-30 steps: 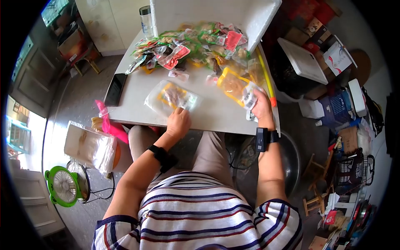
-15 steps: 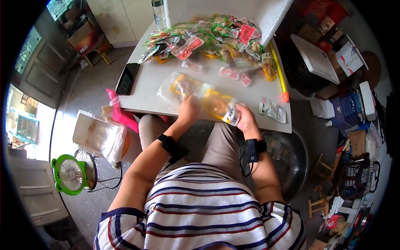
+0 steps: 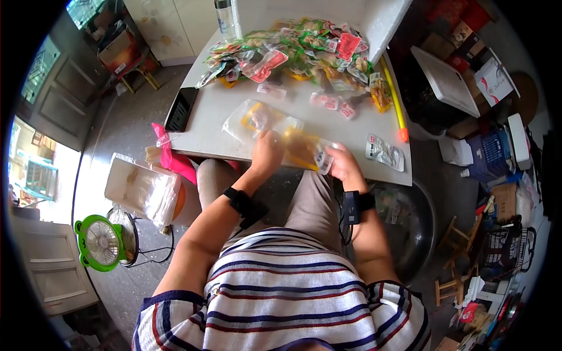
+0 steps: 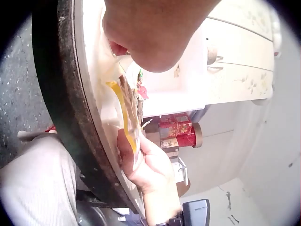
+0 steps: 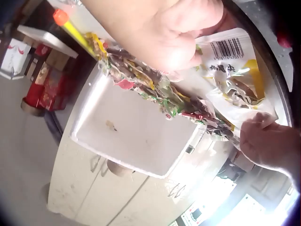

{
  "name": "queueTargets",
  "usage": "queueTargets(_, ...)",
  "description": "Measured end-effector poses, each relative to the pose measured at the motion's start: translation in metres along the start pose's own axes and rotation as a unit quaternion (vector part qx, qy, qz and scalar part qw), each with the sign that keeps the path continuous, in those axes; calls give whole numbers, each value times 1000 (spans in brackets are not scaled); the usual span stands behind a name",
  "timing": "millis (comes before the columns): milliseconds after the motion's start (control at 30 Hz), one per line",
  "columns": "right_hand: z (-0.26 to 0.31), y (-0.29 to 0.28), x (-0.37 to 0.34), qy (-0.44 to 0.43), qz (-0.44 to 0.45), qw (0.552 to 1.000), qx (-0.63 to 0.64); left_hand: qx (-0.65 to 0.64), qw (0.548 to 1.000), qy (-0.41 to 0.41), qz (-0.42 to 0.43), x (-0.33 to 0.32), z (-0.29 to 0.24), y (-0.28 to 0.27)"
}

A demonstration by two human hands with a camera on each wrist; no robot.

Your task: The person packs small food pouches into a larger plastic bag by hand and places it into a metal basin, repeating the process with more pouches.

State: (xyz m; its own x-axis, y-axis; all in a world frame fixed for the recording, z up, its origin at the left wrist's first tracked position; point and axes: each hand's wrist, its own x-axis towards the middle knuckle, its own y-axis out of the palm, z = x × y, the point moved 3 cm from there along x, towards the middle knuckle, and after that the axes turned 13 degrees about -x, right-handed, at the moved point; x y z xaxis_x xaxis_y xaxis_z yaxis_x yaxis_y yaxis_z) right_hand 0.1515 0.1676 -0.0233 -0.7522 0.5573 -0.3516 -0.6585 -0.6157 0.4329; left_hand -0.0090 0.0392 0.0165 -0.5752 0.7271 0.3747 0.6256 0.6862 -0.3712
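Note:
My left hand (image 3: 267, 153) grips the near edge of a clear plastic bag (image 3: 235, 124) lying on the table, with a yellow-edged packet (image 3: 255, 117) inside it. My right hand (image 3: 344, 164) pinches the barcoded end of another yellow-edged food packet (image 3: 300, 147), whose far end reaches the bag's mouth beside my left hand. In the right wrist view, that packet (image 5: 235, 84) spans between both hands, brown food showing through its window. In the left wrist view, the packet (image 4: 126, 110) appears nearly edge-on, rising from my right hand (image 4: 149, 165); the left fingertips are mostly hidden.
A heap of mixed snack packets (image 3: 293, 52) lies at the back, before a white foam box (image 3: 328, 11). Small pink-and-white packets (image 3: 325, 100) and a silver packet (image 3: 384, 153) lie to the right, near a yellow stick (image 3: 395, 102). A phone (image 3: 181, 109) rests at the left edge.
My right hand has brought its yellow-edged packet left and nearer to me, up to the plastic bag, uncovering the silver packet. My left hand has kept hold of the bag. The head view has shifted.

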Motion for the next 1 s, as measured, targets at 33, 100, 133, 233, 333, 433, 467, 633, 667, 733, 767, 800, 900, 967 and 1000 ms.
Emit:
queueTargets(33, 0, 0, 1, -18, -4, 1000, -25, 15, 1000, -23, 7, 0, -1, 1)
queueTargets(100, 2, 4, 3, -52, -11, 996, -75, 46, 996, -69, 19, -2, -4, 3)
queueTargets(133, 3, 9, 3, -64, -19, 996, -67, 60, 997, -47, 19, -5, -7, 5)
queueTargets(233, 3, 29, 9, -109, -32, 992, -53, 91, 995, 10, 35, -8, -24, 6)
queueTargets(333, 6, 48, 12, -67, -31, 997, -30, 104, 992, 44, 58, -8, -44, 1)
queueTargets(433, 10, 70, 15, -40, -39, 998, -33, 105, 991, 63, 62, -6, -35, 1)
queueTargets(467, 12, 77, 14, -20, -46, 998, -39, 111, 991, 47, 65, -7, -32, 2)
queueTargets(633, -7, 75, 39, -42, 19, 969, -241, 159, 983, 20, 86, -11, -26, 3)
queueTargets(667, -3, 71, 38, -59, -1, 939, -338, 154, 985, 22, 80, -12, -23, 3)
queueTargets(733, 4, 72, 34, -74, -35, 891, -446, 143, 987, 25, 67, -14, -18, 3)
queueTargets(767, 5, 71, 33, -73, -50, 883, -460, 142, 987, 29, 69, -15, -16, 4)
queueTargets(800, 6, 70, 33, -73, -64, 875, -475, 140, 987, 34, 71, -15, -16, 5)
queueTargets(900, -3, 77, 46, -256, -73, 725, -636, 143, 985, 50, 79, -14, -24, 3)
queueTargets(967, -7, 82, 49, -190, -22, 827, -529, 147, 984, 52, 84, -15, -32, -1)
queueTargets(1000, -7, 87, 49, -155, 3, 870, -469, 148, 984, 50, 86, -14, -35, -6)
